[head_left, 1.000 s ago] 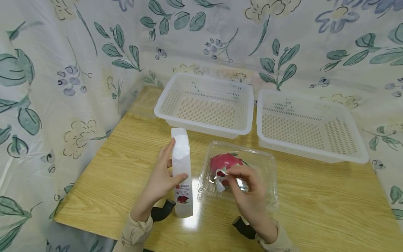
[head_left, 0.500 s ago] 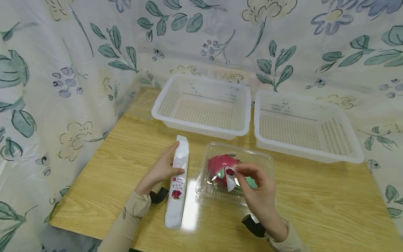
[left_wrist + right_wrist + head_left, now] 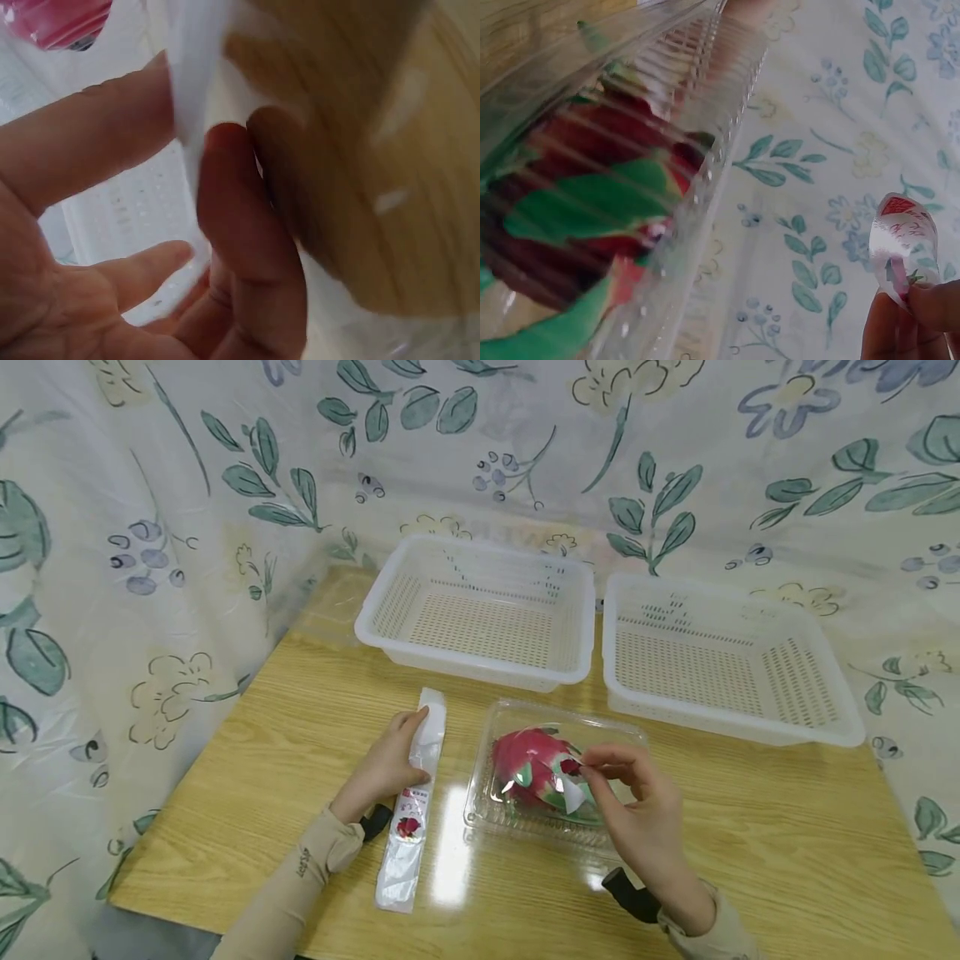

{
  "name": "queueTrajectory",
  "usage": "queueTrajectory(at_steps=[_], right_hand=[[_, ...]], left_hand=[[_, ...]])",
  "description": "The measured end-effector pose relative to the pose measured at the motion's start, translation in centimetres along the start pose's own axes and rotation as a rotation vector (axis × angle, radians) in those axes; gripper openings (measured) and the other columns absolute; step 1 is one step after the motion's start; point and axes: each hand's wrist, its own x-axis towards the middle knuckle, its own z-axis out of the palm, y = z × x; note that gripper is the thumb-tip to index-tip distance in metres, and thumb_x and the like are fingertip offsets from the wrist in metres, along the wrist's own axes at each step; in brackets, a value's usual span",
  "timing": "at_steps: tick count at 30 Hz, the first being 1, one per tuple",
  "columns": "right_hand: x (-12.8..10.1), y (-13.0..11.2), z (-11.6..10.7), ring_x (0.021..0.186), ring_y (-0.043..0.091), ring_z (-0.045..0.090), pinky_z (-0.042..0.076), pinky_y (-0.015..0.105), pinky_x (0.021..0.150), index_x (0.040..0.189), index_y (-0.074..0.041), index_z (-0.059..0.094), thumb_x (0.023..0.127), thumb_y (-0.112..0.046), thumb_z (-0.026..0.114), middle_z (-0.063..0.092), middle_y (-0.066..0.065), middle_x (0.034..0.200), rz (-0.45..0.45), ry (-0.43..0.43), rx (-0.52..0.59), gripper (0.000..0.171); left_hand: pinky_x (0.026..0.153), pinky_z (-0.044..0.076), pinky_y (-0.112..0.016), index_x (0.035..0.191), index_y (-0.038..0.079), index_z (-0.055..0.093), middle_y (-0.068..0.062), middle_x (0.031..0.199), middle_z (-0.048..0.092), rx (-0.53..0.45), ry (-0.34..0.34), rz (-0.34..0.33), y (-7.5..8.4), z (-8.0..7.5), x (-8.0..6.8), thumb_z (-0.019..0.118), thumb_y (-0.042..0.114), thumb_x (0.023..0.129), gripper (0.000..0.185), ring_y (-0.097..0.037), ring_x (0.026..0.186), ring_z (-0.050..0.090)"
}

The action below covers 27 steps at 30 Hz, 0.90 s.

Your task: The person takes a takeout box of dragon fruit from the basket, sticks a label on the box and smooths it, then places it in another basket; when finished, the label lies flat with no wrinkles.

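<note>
Nearest the wearer, short of the clear plastic box (image 3: 487,807), the two forearms come in wearing beige sleeves (image 3: 330,843), each with a black curved piece at the wrist; the one at the right wrist (image 3: 630,895) lies nearer the wearer than the box's front edge.

Left of the box, the left hand (image 3: 384,766) grasps a long, flat white strip (image 3: 402,860). The thumb lies on the strip's face and the forefinger reaches its edge, the two spread apart, while the left wrist view has other fingers curled against the film. The strip runs lengthwise away from the wearer, a little tilted, with red lettering and a dragon fruit picture on it.

Over the right-hand part of the box, the right hand (image 3: 637,802) pinches a small sticker (image 3: 573,795) between thumb and fingertips. The sticker is white with red print, and its free end curls and hangs down; whether it touches the box's lid I cannot tell.

Inside the box, toward its left side, sits a red dragon fruit (image 3: 525,758) with green scales, seen through the clear plastic.

Beyond the box, two white perforated baskets stand side by side on the wooden table (image 3: 262,768): the left basket (image 3: 480,667) behind and to the left, the right basket (image 3: 727,723) behind and to the right. Farthest from the box hangs a flowered curtain (image 3: 525,410).
</note>
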Motion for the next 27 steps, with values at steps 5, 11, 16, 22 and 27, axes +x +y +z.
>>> queueTrajectory(at_steps=[5, 11, 16, 22, 27], right_hand=[[0.4, 0.3, -0.5, 0.084, 0.000, 0.064, 0.053, 0.011, 0.074, 0.095, 0.011, 0.062, 0.082, 0.010, 0.068, 0.067, 0.013, 0.086, 0.002, -0.031, -0.016, 0.014], [1.2, 0.7, -0.9, 0.085, -0.003, 0.063, 0.054, 0.012, 0.069, 0.099, 0.009, 0.063, 0.071, 0.026, 0.067, 0.067, 0.017, 0.085, 0.046, -0.107, -0.068, 0.033], [2.6, 1.2, -1.7, 0.083, -0.004, 0.062, 0.056, 0.017, 0.065, 0.107, 0.006, 0.063, 0.076, 0.019, 0.068, 0.068, 0.016, 0.086, 0.194, -0.248, -0.072, 0.033], [4.7, 2.6, -2.4, 0.082, 0.002, 0.063, 0.058, 0.023, 0.068, 0.115, 0.005, 0.059, 0.085, 0.008, 0.066, 0.066, 0.019, 0.094, 0.450, -0.452, -0.022, 0.032], [5.6, 4.0, -2.3, 0.085, 0.012, 0.062, 0.057, 0.024, 0.071, 0.121, 0.004, 0.056, 0.087, 0.004, 0.065, 0.065, 0.019, 0.100, 0.583, -0.557, -0.035, 0.035]], left_hand=[[0.058, 0.049, -0.030, 0.153, 0.009, 0.025, -0.031, 0.149, 0.027, 0.095, 0.011, -0.053, 0.4, -0.2, -0.3, 0.083, 0.005, 0.067, 0.104, -0.026, 0.074, 0.059], [0.057, 0.052, -0.037, 0.149, 0.005, 0.033, -0.033, 0.144, 0.033, 0.233, 0.078, -0.075, 1.2, -0.2, -0.6, 0.088, 0.017, 0.066, 0.100, -0.028, 0.074, 0.060], [0.055, 0.054, -0.040, 0.145, 0.003, 0.039, -0.031, 0.141, 0.039, 0.334, 0.153, -0.057, 2.4, -0.2, -1.1, 0.085, 0.025, 0.071, 0.090, -0.035, 0.080, 0.064], [0.078, 0.057, -0.045, 0.141, 0.007, 0.048, -0.018, 0.131, 0.057, 0.372, 0.174, 0.108, 6.6, -1.6, -2.3, 0.075, 0.034, 0.083, 0.070, -0.034, 0.107, 0.063], [0.094, 0.053, -0.045, 0.138, 0.010, 0.052, -0.011, 0.131, 0.061, 0.406, 0.085, 0.369, 11.4, -2.3, -3.0, 0.073, 0.036, 0.084, 0.063, -0.031, 0.117, 0.060]])
